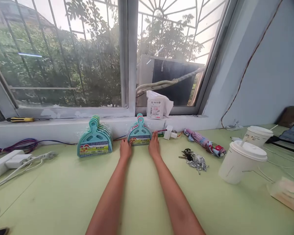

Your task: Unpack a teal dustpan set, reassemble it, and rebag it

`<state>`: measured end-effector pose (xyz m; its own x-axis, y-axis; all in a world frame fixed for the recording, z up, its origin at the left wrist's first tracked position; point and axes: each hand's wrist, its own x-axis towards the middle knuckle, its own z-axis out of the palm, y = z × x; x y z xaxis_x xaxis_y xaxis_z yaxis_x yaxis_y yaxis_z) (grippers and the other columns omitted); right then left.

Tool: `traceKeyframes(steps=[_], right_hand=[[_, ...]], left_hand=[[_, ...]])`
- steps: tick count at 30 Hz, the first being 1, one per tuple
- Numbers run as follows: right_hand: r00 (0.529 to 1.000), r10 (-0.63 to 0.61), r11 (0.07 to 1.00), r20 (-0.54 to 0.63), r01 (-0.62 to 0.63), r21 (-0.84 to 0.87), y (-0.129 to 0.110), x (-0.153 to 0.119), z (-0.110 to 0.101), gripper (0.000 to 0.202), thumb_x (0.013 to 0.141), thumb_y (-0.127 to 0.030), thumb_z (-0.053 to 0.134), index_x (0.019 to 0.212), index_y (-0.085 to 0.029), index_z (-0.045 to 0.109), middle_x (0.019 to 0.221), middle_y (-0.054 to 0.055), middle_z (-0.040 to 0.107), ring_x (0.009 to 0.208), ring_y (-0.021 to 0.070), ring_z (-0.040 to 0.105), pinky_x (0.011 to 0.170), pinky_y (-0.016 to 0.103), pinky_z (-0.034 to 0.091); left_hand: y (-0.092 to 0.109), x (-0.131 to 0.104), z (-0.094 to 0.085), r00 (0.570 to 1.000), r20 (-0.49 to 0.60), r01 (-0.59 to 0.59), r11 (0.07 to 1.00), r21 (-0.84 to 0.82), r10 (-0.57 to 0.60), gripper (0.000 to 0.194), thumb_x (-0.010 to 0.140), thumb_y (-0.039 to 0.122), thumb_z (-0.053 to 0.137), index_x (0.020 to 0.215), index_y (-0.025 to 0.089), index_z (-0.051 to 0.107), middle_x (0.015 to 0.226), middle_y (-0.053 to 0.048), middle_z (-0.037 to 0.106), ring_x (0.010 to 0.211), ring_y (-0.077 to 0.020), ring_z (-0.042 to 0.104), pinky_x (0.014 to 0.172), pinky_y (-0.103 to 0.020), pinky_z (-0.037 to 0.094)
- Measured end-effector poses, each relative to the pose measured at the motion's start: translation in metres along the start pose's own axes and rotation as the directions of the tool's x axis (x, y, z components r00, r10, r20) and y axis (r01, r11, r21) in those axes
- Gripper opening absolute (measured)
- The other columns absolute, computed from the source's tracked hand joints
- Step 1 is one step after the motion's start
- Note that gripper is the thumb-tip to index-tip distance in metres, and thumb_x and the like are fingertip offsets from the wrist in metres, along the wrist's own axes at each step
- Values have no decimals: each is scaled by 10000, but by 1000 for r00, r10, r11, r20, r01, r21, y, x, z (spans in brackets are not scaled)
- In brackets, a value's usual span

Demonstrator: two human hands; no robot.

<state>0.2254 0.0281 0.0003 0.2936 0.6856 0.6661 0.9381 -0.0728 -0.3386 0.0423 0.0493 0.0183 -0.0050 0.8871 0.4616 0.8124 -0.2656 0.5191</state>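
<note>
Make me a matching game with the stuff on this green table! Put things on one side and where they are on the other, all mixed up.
Things:
1. Pack of teal dustpans
2. Screwdriver with the yellow handle
3. Bunch of keys
4. White packet with a printed label

Places:
A. on the window ledge at the far left
B. on the table, between the right hand and the paper cup
C. between the left hand and the right hand
D. leaning against the window frame, behind the dustpans

Pairs: 1-C, 2-A, 3-B, 4-D
</note>
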Motion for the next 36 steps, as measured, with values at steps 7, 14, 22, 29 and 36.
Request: traceKeyframes(steps=[7,14,22,29,36], right_hand=[[971,-230,948,71,240,-208,-15,2,-13,737,860,-74,313,1518,-296,67,1597,5,75,1471,247,59,1118,623,167],[973,-225,950,46,230,-209,-15,0,-13,611,954,-238,294,1514,-294,55,1596,14,76,1468,240,85,1114,596,214],[949,-304,941,-78,287,-180,-22,-10,-30,564,985,-282,262,1517,-285,72,1596,48,97,1468,265,76,1116,629,143],[923,-385,922,-13,384,-46,-39,-58,-71,504,991,-264,269,1494,-273,243,1577,46,205,1461,239,133,1133,549,205],[918,-387,920,86,378,99,-53,-116,-110,504,884,-79,357,1355,-195,492,1491,79,391,1398,212,304,1082,410,349]], left_hand=[[2,1,-5,997,-54,52,989,-139,-60,383,948,370,394,1184,110,547,1115,-176,530,1054,-274,577,868,-369,450],[2,0,-8,996,-87,11,973,-229,-32,367,929,374,444,1200,130,488,1160,-164,539,1049,-261,577,869,-366,455],[-1,-11,-9,981,-111,114,941,-319,-157,495,927,448,411,1282,103,398,1281,-212,449,1207,-301,485,966,-408,410],[-15,-66,-50,928,-83,268,807,-527,-363,211,879,210,480,1081,158,511,1203,-150,481,1031,-204,590,945,-388,459],[-20,-136,-109,935,-170,160,799,-580,-311,355,752,-20,520,1056,164,516,1121,-108,478,810,-112,605,800,-314,541]])
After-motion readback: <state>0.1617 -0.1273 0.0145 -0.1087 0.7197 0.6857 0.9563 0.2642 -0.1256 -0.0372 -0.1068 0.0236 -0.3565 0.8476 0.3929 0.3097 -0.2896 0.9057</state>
